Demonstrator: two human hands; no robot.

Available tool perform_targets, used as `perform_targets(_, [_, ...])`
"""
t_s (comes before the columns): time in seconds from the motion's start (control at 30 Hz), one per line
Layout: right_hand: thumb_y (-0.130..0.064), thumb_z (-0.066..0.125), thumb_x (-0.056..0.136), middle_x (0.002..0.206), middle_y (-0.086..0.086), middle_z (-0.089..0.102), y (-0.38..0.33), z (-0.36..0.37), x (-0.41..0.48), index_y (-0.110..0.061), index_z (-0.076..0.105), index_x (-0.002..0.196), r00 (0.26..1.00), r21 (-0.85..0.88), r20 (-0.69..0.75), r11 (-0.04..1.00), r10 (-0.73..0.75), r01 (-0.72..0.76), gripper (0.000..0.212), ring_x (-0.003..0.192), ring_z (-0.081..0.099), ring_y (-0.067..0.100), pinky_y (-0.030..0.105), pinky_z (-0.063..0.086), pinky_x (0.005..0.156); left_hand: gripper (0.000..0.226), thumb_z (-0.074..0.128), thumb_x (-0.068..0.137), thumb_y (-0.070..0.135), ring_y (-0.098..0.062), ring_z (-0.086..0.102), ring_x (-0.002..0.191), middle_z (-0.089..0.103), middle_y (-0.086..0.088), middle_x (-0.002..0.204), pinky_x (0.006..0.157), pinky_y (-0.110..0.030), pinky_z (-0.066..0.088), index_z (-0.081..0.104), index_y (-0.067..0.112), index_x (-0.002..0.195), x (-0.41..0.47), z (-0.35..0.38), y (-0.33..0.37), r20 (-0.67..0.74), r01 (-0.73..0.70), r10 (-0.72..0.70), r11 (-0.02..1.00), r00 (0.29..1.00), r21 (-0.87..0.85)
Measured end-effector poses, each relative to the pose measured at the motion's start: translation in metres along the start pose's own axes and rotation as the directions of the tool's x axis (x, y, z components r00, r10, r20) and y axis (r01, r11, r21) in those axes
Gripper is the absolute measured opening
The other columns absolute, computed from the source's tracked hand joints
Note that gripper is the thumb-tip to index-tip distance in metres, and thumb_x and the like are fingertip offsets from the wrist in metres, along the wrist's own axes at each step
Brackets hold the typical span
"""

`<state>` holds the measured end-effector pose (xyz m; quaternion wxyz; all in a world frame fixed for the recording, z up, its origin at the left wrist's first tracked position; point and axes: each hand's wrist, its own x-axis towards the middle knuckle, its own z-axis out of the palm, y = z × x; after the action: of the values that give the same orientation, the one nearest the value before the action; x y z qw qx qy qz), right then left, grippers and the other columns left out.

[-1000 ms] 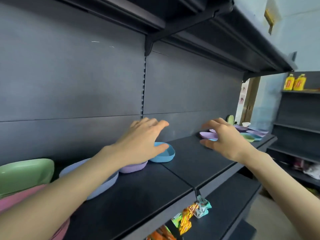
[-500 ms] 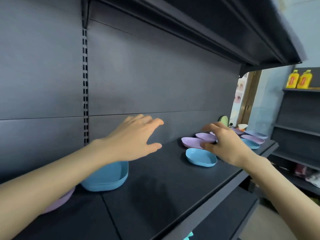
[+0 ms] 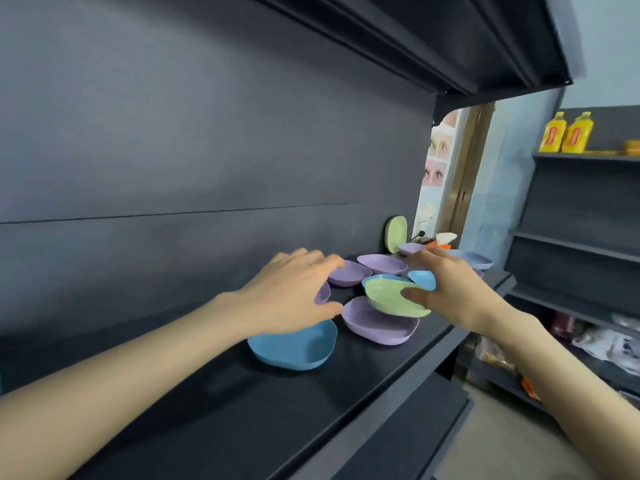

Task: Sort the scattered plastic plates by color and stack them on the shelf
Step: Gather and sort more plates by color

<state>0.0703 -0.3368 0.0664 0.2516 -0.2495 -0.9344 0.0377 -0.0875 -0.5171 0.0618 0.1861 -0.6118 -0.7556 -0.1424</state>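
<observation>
A small shop. A long dark grey metal shelf (image 3: 242, 410) with a flat back panel (image 3: 173, 150) and another shelf overhead fills the view, and pastel plastic plates (image 3: 377, 323) lie scattered on it. At the right, a 2nd matching unit (image 3: 581, 209) carries 2 yellow bottles (image 3: 553, 132) on top and wrapped packets (image 3: 609, 344) lower down.
</observation>
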Motion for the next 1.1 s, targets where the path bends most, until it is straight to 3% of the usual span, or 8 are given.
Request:
perform_targets(0.17, [-0.031, 0.066, 0.084, 0.128, 0.002, 0.051, 0.062, 0.021, 0.033, -0.019, 0.050, 0.128, 0.989, 0.068, 0.092, 0.992, -0.112, 0.106, 0.048, 0.115, 0.047, 0.019, 0.023, 0.033, 0.082, 0.049, 0.051, 0.088, 0.050, -0.018, 0.045, 0.104, 0.053, 0.006, 0.111, 0.087, -0.031, 0.035, 0.039, 0.029, 0.130, 0.034, 0.037, 0.027, 0.039, 0.183, -0.182, 0.983, 0.983, -0.025])
perform_targets(0.3, [-0.034, 0.067, 0.083, 0.125, -0.001, 0.050, 0.096, 0.038, 0.061, -0.020, 0.052, 0.126, 0.969, 0.139, 0.149, 0.974, -0.197, 0.177, 0.047, 0.117, 0.047, 0.018, 0.023, 0.035, 0.087, 0.053, 0.051, 0.088, 0.053, -0.017, 0.042, 0.118, 0.049, 0.007, 0.127, 0.095, -0.029, 0.033, 0.038, 0.029, 0.134, 0.040, 0.056, 0.039, 0.059, 0.335, -0.333, 0.942, 0.941, -0.032])
perform_targets(0.4, [-0.037, 0.068, 0.082, 0.120, 0.000, 0.051, 0.113, 0.056, 0.082, -0.020, 0.054, 0.123, 0.954, 0.200, 0.199, 0.962, -0.224, 0.184, 0.047, 0.112, 0.049, 0.020, 0.026, 0.037, 0.084, 0.059, 0.052, 0.087, 0.054, -0.012, 0.037, 0.127, 0.042, 0.012, 0.139, 0.103, -0.031, 0.032, 0.037, 0.027, 0.138, 0.036, 0.067, 0.042, 0.070, 0.443, -0.440, 0.896, 0.895, -0.040])
perform_targets(0.53, [-0.038, 0.067, 0.083, 0.116, -0.003, 0.051, 0.131, 0.080, 0.103, -0.021, 0.052, 0.126, 0.933, 0.282, 0.269, 0.945, -0.241, 0.163, 0.049, 0.108, 0.048, 0.015, 0.024, 0.036, 0.082, 0.076, 0.047, 0.071, 0.072, -0.008, 0.044, 0.122, 0.049, 0.013, 0.133, 0.102, -0.030, 0.036, 0.043, 0.028, 0.133, 0.029, 0.083, 0.042, 0.039, 0.591, -0.592, 0.795, 0.805, -0.136])
perform_targets(0.7, [-0.045, 0.068, 0.080, 0.117, -0.007, 0.049, 0.146, 0.101, 0.127, -0.024, 0.051, 0.127, 0.918, 0.384, 0.326, 0.919, -0.227, 0.091, 0.054, 0.112, 0.046, 0.012, 0.024, 0.035, 0.084, 0.054, 0.058, 0.082, 0.054, -0.005, 0.044, 0.121, 0.052, 0.013, 0.130, 0.093, -0.020, 0.034, 0.046, 0.030, 0.129, 0.034, 0.109, 0.045, -0.013, 0.643, -0.660, 0.737, 0.751, -0.206])
perform_targets(0.87, [-0.044, 0.074, 0.075, 0.117, -0.005, 0.056, 0.158, 0.117, 0.146, -0.026, 0.052, 0.125, 0.885, 0.466, 0.385, 0.883, -0.262, 0.058, 0.057, 0.107, 0.054, 0.012, 0.024, 0.040, 0.084, 0.057, 0.055, 0.080, 0.063, -0.004, 0.044, 0.120, 0.050, 0.020, 0.127, 0.099, -0.025, 0.036, 0.048, 0.032, 0.127, 0.038, 0.125, 0.059, -0.112, 0.688, -0.715, 0.696, 0.690, -0.205])
perform_targets(0.97, [-0.044, 0.075, 0.073, 0.112, -0.003, 0.058, 0.165, 0.123, 0.156, -0.027, 0.053, 0.123, 0.847, 0.490, 0.444, 0.870, -0.292, 0.043, 0.057, 0.101, 0.058, 0.014, 0.024, 0.044, 0.080, 0.069, 0.041, 0.069, 0.074, -0.005, 0.045, 0.120, 0.051, 0.021, 0.126, 0.098, -0.027, 0.039, 0.050, 0.033, 0.124, 0.045, 0.137, 0.070, -0.136, 0.714, -0.747, 0.663, 0.651, -0.224])
perform_targets(1.1, [-0.040, 0.075, 0.074, 0.097, -0.003, 0.061, 0.172, 0.128, 0.164, -0.028, 0.054, 0.116, 0.793, 0.532, 0.494, 0.845, -0.357, 0.049, 0.048, 0.089, 0.060, 0.014, 0.021, 0.045, 0.070, 0.064, 0.038, 0.072, 0.071, -0.004, 0.047, 0.111, 0.053, 0.021, 0.114, 0.093, -0.024, 0.037, 0.056, 0.031, 0.119, 0.057, 0.153, 0.099, -0.257, 0.733, -0.766, 0.640, 0.589, -0.231])
